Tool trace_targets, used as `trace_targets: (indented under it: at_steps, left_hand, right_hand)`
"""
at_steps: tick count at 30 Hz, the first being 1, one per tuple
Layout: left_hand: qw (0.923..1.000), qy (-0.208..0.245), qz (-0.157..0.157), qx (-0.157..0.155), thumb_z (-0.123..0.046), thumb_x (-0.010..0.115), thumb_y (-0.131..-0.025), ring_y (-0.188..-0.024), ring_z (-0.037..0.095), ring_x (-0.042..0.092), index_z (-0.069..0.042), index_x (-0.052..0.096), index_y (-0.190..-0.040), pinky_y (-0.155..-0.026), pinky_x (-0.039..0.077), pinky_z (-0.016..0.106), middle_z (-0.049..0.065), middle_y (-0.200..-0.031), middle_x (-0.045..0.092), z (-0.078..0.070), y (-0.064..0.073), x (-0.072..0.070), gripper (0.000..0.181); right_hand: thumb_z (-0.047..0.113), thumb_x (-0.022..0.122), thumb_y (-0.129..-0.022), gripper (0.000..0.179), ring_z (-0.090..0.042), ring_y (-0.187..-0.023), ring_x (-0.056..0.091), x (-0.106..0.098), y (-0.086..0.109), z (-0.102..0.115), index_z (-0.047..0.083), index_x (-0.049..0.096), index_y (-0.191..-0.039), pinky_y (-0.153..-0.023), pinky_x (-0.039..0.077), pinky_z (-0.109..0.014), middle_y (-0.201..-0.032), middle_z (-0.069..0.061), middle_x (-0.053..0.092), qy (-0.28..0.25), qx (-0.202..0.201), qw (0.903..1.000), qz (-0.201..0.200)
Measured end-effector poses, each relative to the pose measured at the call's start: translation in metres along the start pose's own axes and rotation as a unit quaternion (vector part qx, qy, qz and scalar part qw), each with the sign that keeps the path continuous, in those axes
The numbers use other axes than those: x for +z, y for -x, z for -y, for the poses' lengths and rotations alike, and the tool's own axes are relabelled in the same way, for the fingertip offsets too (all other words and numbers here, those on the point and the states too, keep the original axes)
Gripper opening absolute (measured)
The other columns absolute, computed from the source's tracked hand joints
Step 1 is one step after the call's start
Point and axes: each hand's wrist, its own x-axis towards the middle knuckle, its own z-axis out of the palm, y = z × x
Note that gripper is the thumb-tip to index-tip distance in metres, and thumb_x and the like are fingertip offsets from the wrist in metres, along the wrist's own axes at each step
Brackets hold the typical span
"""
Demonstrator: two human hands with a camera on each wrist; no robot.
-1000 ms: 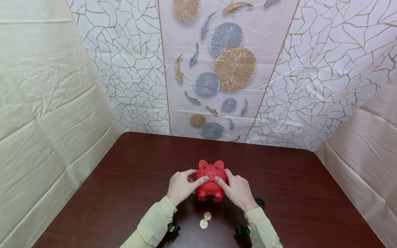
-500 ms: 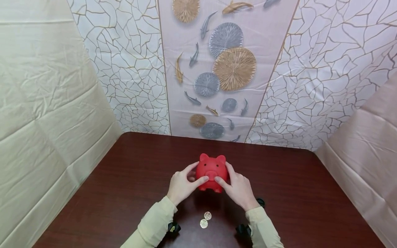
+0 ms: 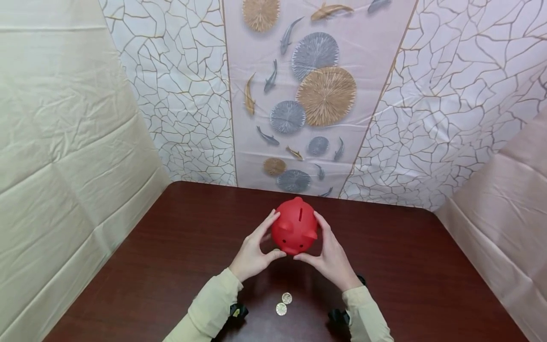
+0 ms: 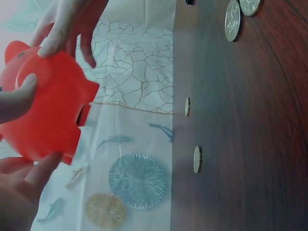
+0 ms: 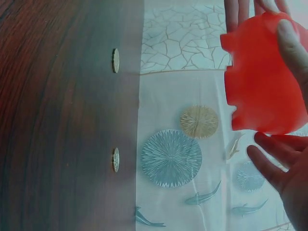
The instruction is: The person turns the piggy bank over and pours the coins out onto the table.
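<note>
A red piggy bank (image 3: pixel 294 225) is held up off the table between both hands. It leans with its snout down, so the coin slot on its back faces the head camera. My left hand (image 3: pixel 252 254) grips one side, thumb (image 4: pixel 28 89) at the front near the snout and fingers spread along the flank. On the opposite side my right hand (image 3: pixel 333 259) grips it likewise, its thumb (image 5: pixel 287 36) also at the front. Below, two gold-coloured coins, one nearer (image 3: pixel 281 309) and one farther (image 3: pixel 287 298), lie almost touching on the table.
Farther along the dark wooden table (image 3: pixel 192 237), the left wrist view shows two more coins, one (image 4: pixel 197 160) apart from the other (image 4: pixel 187 107); the head view hides them. Black wrist gear (image 3: pixel 238 312) sits under the left sleeve. Patterned cloth (image 3: pixel 290 95) hangs behind the table.
The piggy bank has risen and tipped forward in both hands, from face-on to showing its back and slot. Both hands have risen with it; the two near coins stay put.
</note>
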Motion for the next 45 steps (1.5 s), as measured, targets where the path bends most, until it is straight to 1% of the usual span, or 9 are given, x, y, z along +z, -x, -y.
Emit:
trace_targets:
  at_steps: [6, 10, 14, 21, 28, 33, 38, 41, 45]
  left_hand:
    - [0.9987, -0.001, -0.017, 0.049, 0.001, 0.081, -0.073, -0.139, 0.030, 0.042, -0.009, 0.036, -0.148, -0.099, 0.051, 0.040, 0.015, -0.157, 0.032, -0.002, -0.001, -0.001, 0.088]
    - [0.9970, -0.005, -0.029, 0.072, 0.002, 0.081, -0.072, -0.139, 0.029, 0.042, -0.007, 0.036, -0.147, -0.100, 0.050, 0.040, 0.016, -0.156, 0.032, -0.004, -0.001, 0.000, 0.087]
    - [0.9947, -0.016, -0.047, 0.090, 0.004, 0.082, -0.070, -0.138, 0.029, 0.041, -0.005, 0.038, -0.144, -0.099, 0.050, 0.043, 0.018, -0.154, 0.034, -0.004, 0.000, 0.002, 0.086]
    - [0.9824, -0.050, -0.082, 0.160, 0.013, 0.077, -0.070, -0.139, 0.025, 0.042, -0.004, 0.038, -0.140, -0.100, 0.050, 0.039, 0.022, -0.152, 0.033, -0.001, 0.001, 0.005, 0.082]
    - [0.9645, -0.061, -0.106, 0.234, 0.018, 0.074, -0.068, -0.142, 0.025, 0.040, -0.006, 0.040, -0.139, -0.105, 0.044, 0.023, 0.023, -0.153, 0.031, 0.002, -0.001, 0.005, 0.083]
    - [0.9664, -0.085, -0.104, 0.219, 0.015, 0.077, -0.067, -0.140, 0.023, 0.041, -0.003, 0.038, -0.138, -0.104, 0.046, 0.023, 0.022, -0.150, 0.037, 0.001, -0.001, 0.004, 0.083]
    - [0.9768, -0.091, -0.087, 0.173, 0.002, 0.085, -0.067, -0.134, 0.025, 0.047, -0.002, 0.039, -0.141, -0.099, 0.052, 0.031, 0.019, -0.149, 0.041, 0.004, 0.000, 0.004, 0.088]
    - [0.9799, -0.104, -0.086, 0.147, -0.007, 0.089, -0.065, -0.130, 0.025, 0.051, -0.006, 0.043, -0.143, -0.099, 0.052, 0.033, 0.017, -0.146, 0.047, 0.006, 0.002, 0.004, 0.091]
    - [0.9805, -0.130, -0.095, 0.112, -0.020, 0.092, -0.061, -0.124, 0.024, 0.058, -0.012, 0.048, -0.142, -0.099, 0.052, 0.036, 0.011, -0.138, 0.057, 0.006, 0.004, 0.004, 0.092]
  right_hand:
    - [0.015, 0.093, -0.058, 0.120, -0.026, -0.123, 0.051, -0.001, -0.003, 0.002, 0.010, 0.020, -0.153, -0.094, 0.053, -0.047, -0.149, -0.014, 0.040, 0.004, -0.058, 0.9978, -0.033]
    - [0.010, 0.092, -0.058, 0.117, -0.025, -0.117, 0.052, -0.001, -0.002, 0.003, 0.005, 0.020, -0.151, -0.092, 0.054, -0.029, -0.153, -0.016, 0.035, 0.004, -0.087, 0.9952, -0.044]
    - [0.003, 0.091, -0.057, 0.113, -0.023, -0.122, 0.050, 0.001, -0.001, 0.002, 0.001, 0.023, -0.147, -0.097, 0.045, -0.012, -0.154, -0.020, 0.032, -0.009, -0.132, 0.9890, -0.066]
    - [0.036, 0.066, -0.088, 0.077, -0.018, -0.145, 0.030, 0.002, -0.003, 0.004, -0.002, 0.023, -0.140, -0.108, 0.035, -0.011, -0.153, -0.027, 0.027, -0.036, -0.188, 0.9784, -0.078]
    - [0.039, 0.053, -0.095, 0.069, -0.017, -0.149, 0.022, 0.000, -0.004, 0.006, -0.003, 0.021, -0.139, -0.108, 0.032, -0.012, -0.156, -0.024, 0.023, -0.019, -0.213, 0.9730, -0.088]
    - [0.038, 0.057, -0.093, 0.072, -0.016, -0.149, 0.022, -0.002, -0.004, 0.005, -0.004, 0.023, -0.141, -0.108, 0.033, -0.013, -0.156, -0.022, 0.025, -0.019, -0.204, 0.9752, -0.082]
    - [0.014, 0.085, -0.070, 0.098, -0.015, -0.144, 0.032, -0.006, -0.003, 0.001, -0.002, 0.027, -0.147, -0.107, 0.035, -0.009, -0.154, -0.020, 0.032, -0.030, -0.155, 0.9863, -0.050]
    - [0.008, 0.093, -0.056, 0.116, -0.016, -0.131, 0.046, -0.008, -0.002, -0.003, 0.003, 0.027, -0.151, -0.102, 0.038, -0.006, -0.147, -0.015, 0.043, -0.018, -0.116, 0.9926, -0.033]
    - [0.013, 0.095, -0.053, 0.120, -0.018, -0.109, 0.058, -0.011, 0.001, -0.005, 0.011, 0.028, -0.152, -0.094, 0.045, -0.008, -0.131, -0.010, 0.057, -0.015, -0.071, 0.9972, -0.022]
